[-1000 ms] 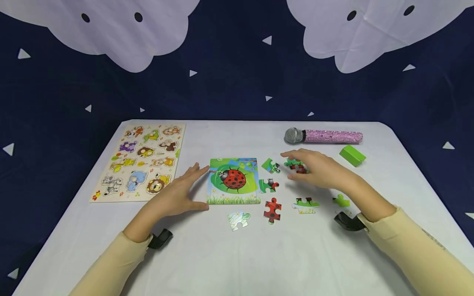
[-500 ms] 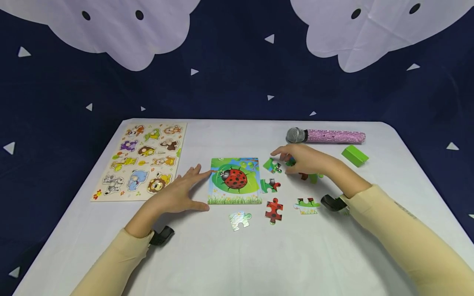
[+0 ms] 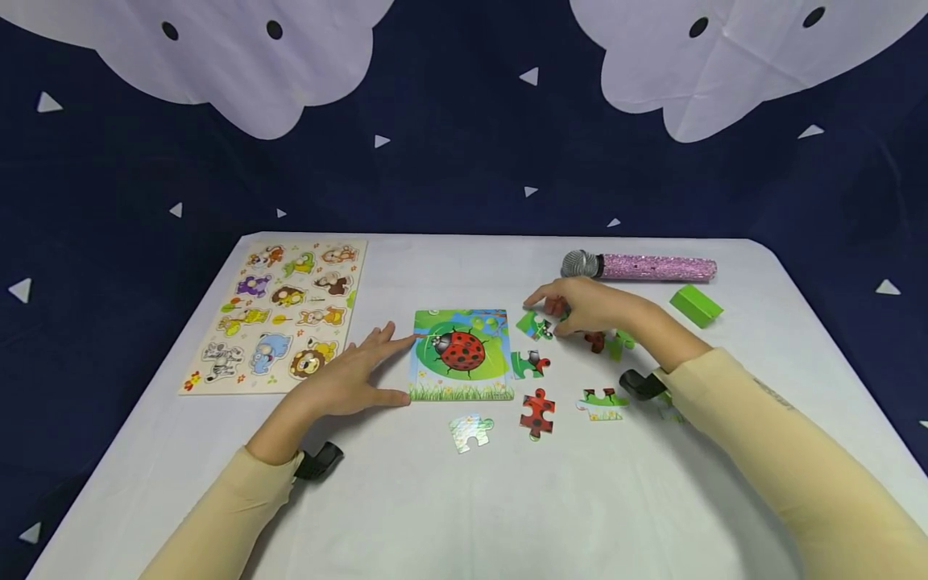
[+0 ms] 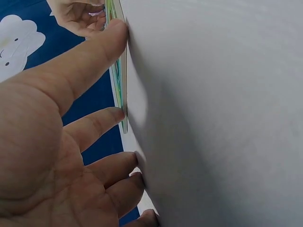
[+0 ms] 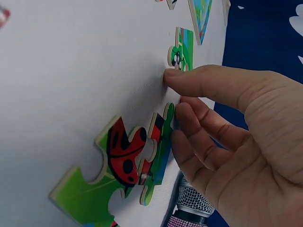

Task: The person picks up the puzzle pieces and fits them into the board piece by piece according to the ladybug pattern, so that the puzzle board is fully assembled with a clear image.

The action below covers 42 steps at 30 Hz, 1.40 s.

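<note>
A square ladybug board (image 3: 461,354) lies mid-table. My left hand (image 3: 329,383) touches it with thumb and index finger, at the lower left corner and along the left side; the left wrist view shows the thumb (image 4: 102,45) against the board's edge. My right hand (image 3: 598,308) has thumb and index finger at opposite sides of a green puzzle piece (image 3: 535,325), which lies on the table and is partly covered. In the right wrist view the thumb tip touches that piece (image 5: 186,45), and the other fingers curl inward. Ladybug-patterned pieces (image 5: 125,151) lie beneath the hand.
More puzzle pieces lie about: a green-and-red one (image 3: 529,364), a red one (image 3: 537,414), a whitish one (image 3: 471,432) and a grassy one (image 3: 602,404). An animal puzzle board (image 3: 279,318) is at left. A pink glittery microphone (image 3: 656,267) and green block (image 3: 696,305) stand at right.
My right hand has moved left and slightly away, from over the ladybug pieces to the green piece beside the board. The left hand has hardly moved, its index finger now at the board's edge.
</note>
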Available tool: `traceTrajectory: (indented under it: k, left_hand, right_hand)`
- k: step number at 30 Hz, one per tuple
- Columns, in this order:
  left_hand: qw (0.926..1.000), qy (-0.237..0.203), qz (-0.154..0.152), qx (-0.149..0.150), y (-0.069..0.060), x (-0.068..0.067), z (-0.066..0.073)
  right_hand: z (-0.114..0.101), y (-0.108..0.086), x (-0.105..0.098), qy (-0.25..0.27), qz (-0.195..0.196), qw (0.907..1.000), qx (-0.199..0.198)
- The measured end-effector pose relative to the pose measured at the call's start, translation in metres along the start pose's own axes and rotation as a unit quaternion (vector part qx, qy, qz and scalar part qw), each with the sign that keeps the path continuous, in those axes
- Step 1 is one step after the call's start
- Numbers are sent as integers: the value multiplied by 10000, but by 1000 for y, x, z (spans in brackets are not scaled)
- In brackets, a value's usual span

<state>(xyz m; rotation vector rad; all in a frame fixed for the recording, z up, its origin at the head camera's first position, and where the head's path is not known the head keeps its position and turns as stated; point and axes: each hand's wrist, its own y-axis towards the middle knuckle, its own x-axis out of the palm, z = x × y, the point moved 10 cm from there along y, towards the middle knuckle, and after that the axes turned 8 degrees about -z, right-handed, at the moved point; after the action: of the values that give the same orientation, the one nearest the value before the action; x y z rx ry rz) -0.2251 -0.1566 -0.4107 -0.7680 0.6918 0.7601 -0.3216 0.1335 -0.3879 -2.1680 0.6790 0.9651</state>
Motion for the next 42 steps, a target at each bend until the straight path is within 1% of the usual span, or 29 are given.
traceTrajectory:
  k: [6, 15, 19, 26, 31, 39, 42]
  left_hand:
    - [9999, 53, 65, 60, 0, 0, 2]
    - [9999, 123, 87, 76, 1, 1, 4]
    - [9999, 104, 67, 45, 1, 1, 4]
    - [9999, 107, 41, -15, 1, 0, 3]
    - [9999, 118, 34, -10, 1, 0, 3]
    - [10000, 94, 30, 15, 0, 0, 4]
    - [10000, 70, 38, 14, 0, 0, 3]
  right_hand:
    - [1, 0, 1, 188, -183, 9996, -87]
    - [9, 2, 2, 339, -257, 9991, -42]
    - [10, 3, 0, 384, -213, 9990, -65]
    - [15, 6, -1, 472, -117, 9988, 91]
    - [16, 6, -1, 605, -8, 9981, 116]
    - [14, 3, -1, 341, 109, 9993, 82]
    - [12, 1, -2, 188, 179, 9997, -15]
